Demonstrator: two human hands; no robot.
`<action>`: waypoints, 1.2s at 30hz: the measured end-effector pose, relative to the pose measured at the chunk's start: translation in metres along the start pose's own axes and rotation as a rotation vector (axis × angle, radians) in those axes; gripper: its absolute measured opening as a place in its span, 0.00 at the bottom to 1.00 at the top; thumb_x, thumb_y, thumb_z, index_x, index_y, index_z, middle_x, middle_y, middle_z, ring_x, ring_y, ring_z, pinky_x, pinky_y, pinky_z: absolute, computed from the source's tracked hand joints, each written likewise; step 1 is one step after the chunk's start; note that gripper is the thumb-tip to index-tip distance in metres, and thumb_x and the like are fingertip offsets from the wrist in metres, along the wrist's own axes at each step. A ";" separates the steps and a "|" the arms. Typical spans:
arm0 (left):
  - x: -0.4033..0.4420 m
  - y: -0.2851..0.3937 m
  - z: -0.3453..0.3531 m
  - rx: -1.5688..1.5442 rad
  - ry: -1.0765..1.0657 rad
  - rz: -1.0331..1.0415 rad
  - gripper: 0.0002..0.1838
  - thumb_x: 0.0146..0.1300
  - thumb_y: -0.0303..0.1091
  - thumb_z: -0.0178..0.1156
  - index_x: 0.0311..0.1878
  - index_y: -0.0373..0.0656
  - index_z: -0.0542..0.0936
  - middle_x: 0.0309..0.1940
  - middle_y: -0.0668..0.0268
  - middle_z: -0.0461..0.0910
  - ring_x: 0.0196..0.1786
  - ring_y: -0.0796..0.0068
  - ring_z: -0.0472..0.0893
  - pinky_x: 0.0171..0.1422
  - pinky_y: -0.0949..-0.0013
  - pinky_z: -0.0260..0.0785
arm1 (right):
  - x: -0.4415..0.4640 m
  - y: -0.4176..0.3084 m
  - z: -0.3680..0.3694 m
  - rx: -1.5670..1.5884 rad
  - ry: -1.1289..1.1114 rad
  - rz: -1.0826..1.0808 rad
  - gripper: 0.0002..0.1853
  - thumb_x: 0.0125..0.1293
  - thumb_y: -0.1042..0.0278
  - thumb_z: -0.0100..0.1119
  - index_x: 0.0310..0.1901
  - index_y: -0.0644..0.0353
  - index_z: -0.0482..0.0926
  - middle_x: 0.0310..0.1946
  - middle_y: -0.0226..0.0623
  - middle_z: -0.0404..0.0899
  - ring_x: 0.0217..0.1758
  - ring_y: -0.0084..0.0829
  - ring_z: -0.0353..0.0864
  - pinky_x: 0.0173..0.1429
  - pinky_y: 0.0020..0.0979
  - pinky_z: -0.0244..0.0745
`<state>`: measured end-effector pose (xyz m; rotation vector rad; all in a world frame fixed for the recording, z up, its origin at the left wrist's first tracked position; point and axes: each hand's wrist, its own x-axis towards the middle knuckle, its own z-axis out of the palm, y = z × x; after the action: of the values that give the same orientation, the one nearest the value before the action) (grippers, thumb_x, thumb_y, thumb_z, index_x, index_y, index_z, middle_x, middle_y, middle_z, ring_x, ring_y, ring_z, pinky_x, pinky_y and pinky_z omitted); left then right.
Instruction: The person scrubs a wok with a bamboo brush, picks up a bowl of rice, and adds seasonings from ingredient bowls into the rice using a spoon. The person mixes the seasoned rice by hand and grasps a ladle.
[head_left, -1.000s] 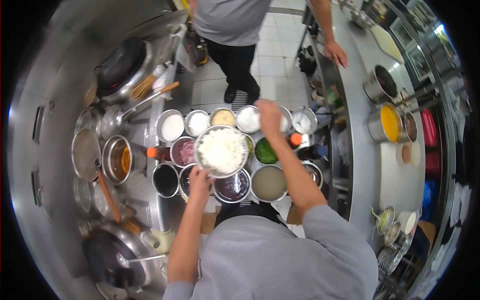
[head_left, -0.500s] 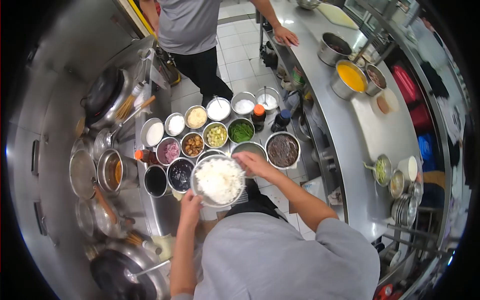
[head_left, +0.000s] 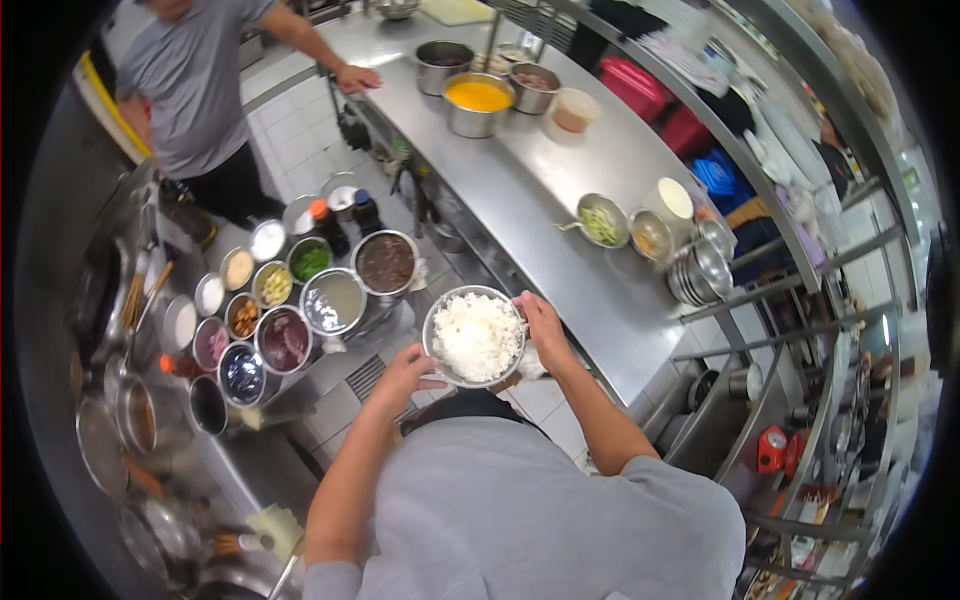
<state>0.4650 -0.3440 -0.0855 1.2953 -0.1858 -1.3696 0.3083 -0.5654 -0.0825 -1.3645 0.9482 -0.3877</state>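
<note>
A metal bowl of white rice (head_left: 477, 337) is held level in front of my body, between both hands. My left hand (head_left: 403, 377) grips its left rim, with the fingers reaching under the side. On the right rim, my right hand (head_left: 541, 327) holds the bowl with curled fingers. Left of the bowl stand a pot of dark sauce (head_left: 385, 263) and a pot of cloudy liquid (head_left: 334, 301). The bowl is apart from both pots.
A long steel counter (head_left: 520, 180) runs along the right, bearing a pot of yellow liquid (head_left: 478, 96), a bowl of shredded greens (head_left: 601, 222) and stacked metal bowls (head_left: 700, 272). A co-worker (head_left: 195, 90) stands at upper left. Several seasoning pots and woks fill the left side.
My view has turned right, toward the counter. My right hand has come from over the seasoning pots to the bowl's right rim, and the bowl has moved away from the pots.
</note>
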 end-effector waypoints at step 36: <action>0.097 -0.011 0.247 0.299 0.034 -0.001 0.04 0.66 0.27 0.56 0.35 0.42 0.71 0.30 0.75 0.71 0.33 0.87 0.69 0.39 0.77 0.66 | 0.001 -0.038 -0.258 -0.303 0.126 -0.788 0.12 0.51 0.80 0.68 0.39 0.58 0.84 0.43 0.39 0.78 0.47 0.39 0.75 0.50 0.36 0.73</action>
<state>0.3031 -0.5530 -0.0559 1.5651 -0.3780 -1.3551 0.1243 -0.7418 -0.0272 -1.9927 0.5419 -0.9588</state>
